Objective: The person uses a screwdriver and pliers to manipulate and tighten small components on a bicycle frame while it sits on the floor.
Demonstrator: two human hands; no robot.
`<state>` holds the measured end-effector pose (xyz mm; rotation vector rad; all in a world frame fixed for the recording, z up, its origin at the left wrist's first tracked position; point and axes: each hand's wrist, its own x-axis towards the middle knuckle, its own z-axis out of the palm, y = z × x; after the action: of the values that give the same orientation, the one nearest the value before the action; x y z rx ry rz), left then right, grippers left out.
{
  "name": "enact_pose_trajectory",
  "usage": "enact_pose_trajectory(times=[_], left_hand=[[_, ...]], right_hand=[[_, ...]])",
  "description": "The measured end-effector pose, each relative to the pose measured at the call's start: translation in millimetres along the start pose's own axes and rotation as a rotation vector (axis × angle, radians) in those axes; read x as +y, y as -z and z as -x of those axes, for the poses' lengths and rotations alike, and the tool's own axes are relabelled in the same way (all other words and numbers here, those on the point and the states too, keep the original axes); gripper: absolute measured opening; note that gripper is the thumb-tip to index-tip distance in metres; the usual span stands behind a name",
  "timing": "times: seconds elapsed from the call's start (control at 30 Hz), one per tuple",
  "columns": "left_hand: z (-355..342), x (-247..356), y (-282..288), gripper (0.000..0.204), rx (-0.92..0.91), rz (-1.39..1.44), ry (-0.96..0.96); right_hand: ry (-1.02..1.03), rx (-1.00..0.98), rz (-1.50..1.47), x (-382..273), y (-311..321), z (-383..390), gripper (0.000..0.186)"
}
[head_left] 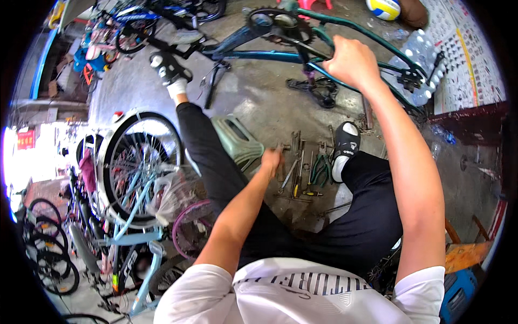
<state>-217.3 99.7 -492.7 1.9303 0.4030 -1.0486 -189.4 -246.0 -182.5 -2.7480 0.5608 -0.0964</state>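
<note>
A dark teal-blue bicycle frame (270, 56) stands in front of me, with a toothed chainring (291, 29) on it. My right hand (352, 63) is closed beside the frame tubes, round the end of what looks like the crank arm (307, 47); my fingers hide the grip itself. Low between my legs, my left hand (271, 159) has its fingers curled at the metal head of a hammer-like tool (286, 147). What it pinches is too small to make out. Pliers with green handles (322, 170) and several wrenches and screwdrivers (298, 173) lie on the floor just right of it.
A pale green plastic stool (237, 137) is by my left leg. A white-rimmed bicycle wheel (141, 162) and several bicycles crowd the left side. Plastic bottles (418, 51) are piled at the far right, near a ball (384, 8). An orange-brown wooden piece (467, 256) is at the near right.
</note>
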Motion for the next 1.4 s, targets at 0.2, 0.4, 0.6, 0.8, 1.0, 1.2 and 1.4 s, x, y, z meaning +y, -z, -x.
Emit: enact_pose_trajectory(times=[0.2, 0.4, 0.6, 0.8, 1.0, 1.2, 1.4], left_hand=[[-23, -118, 4, 0.060, 0.321, -0.444, 0.159], [2, -53, -8, 0.045, 0.439, -0.622, -0.049], [68, 133, -20, 0.032, 0.306, 0.088, -0.670], [147, 300, -8, 0.043, 0.236, 0.451, -0.981], [145, 335, -3, 0.040, -0.091, 0.640, -0.739], [149, 343, -1, 0.034, -0.098, 0.676, -0.669], [143, 345, 0, 0.029, -0.234, 0.850, -0.526]], right_hand=[[-0.011, 0.015, 0.003, -2, -9, -1, 0.039], [-0.041, -0.013, -0.017, 6, -5, 0, 0.039], [0.111, -0.040, -0.233, 17, -1, 0, 0.061], [0.150, 0.007, -0.443, 25, -2, 0, 0.071], [-0.029, -0.173, -1.001, 35, 5, 3, 0.073], [-0.089, -0.240, -1.157, 40, 7, -4, 0.088], [-0.019, -0.227, -1.182, 48, -1, -6, 0.074]])
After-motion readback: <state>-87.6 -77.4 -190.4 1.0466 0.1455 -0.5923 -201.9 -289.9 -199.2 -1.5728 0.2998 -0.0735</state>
